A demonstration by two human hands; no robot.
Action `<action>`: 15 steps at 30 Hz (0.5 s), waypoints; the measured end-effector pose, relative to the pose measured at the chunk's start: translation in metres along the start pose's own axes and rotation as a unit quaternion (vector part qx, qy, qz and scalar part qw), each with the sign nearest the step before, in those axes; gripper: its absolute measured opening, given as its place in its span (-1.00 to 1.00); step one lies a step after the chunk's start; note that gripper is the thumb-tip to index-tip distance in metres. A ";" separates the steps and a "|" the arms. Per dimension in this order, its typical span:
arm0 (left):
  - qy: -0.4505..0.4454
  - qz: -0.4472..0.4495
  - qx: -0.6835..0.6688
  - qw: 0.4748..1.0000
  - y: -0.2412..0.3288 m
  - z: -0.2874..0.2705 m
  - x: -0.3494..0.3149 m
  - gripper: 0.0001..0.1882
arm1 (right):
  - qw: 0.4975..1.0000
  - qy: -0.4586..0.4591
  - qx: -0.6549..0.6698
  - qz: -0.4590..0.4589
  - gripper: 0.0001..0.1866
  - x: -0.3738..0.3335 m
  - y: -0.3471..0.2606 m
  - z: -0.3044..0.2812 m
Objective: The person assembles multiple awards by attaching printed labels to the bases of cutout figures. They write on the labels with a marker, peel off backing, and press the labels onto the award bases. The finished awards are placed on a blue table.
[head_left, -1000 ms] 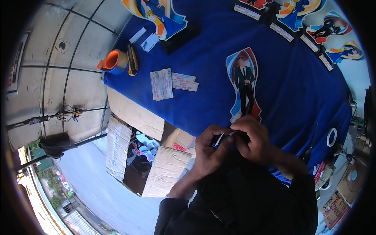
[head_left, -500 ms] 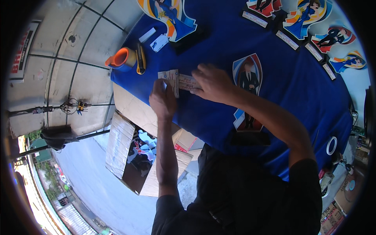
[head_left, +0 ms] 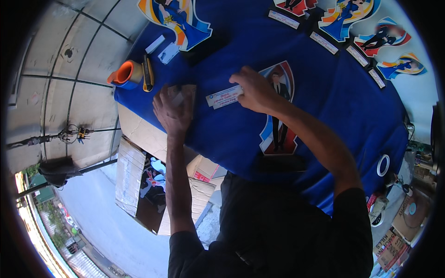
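Observation:
My right hand (head_left: pixel 257 91) pinches a few white printed label strips (head_left: pixel 222 97), slightly fanned, above the blue cloth. To its left, my left hand (head_left: pixel 172 111) lies with fingers spread over a small pile of pale label pieces (head_left: pixel 187 92), partly hidden beneath it. A standee cutout (head_left: pixel 279 132) of a figure in a dark suit, with a black base (head_left: pixel 280 163), lies under and beside my right forearm.
The blue-covered table (head_left: pixel 222 139) also bears an orange cup-like holder (head_left: pixel 127 74), a yellow-black cutter (head_left: pixel 148 74), white pieces (head_left: pixel 168 53), and several standees (head_left: pixel 187 28) at the back. An opened cardboard box (head_left: pixel 127 173) with cutouts sits below left. A tape roll (head_left: pixel 383 165) is at right.
My hands have moved apart: the right has drawn the label strips away from the pile, while the left has shifted left and loosened its grip on it. The view has shifted slightly.

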State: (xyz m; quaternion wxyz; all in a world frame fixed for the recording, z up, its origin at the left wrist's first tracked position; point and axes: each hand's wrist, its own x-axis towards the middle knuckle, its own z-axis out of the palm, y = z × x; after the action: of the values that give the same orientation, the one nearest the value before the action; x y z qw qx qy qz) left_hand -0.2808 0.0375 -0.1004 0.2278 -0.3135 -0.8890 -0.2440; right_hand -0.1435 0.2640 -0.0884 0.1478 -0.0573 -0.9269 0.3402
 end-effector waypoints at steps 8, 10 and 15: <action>0.044 0.026 0.000 0.999 0.018 -0.015 -0.005 -0.55 | 0.996 -0.073 0.014 0.053 -0.66 0.007 -0.001 -0.005; -0.001 0.007 -0.091 0.996 0.028 -0.018 -0.008 -0.68 | 0.997 -0.053 0.014 0.055 -0.67 0.006 -0.001 -0.005; -0.081 -0.016 -0.204 0.976 0.061 -0.027 -0.014 -0.82 | 0.999 -0.043 -0.015 0.030 -0.78 0.007 0.003 -0.009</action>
State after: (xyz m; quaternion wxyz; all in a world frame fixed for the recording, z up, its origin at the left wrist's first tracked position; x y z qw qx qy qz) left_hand -0.2237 0.0579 -0.0693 0.0828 -0.3581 -0.8408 -0.3975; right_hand -0.1468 0.2732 -0.0818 0.0972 -0.0726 -0.9353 0.3323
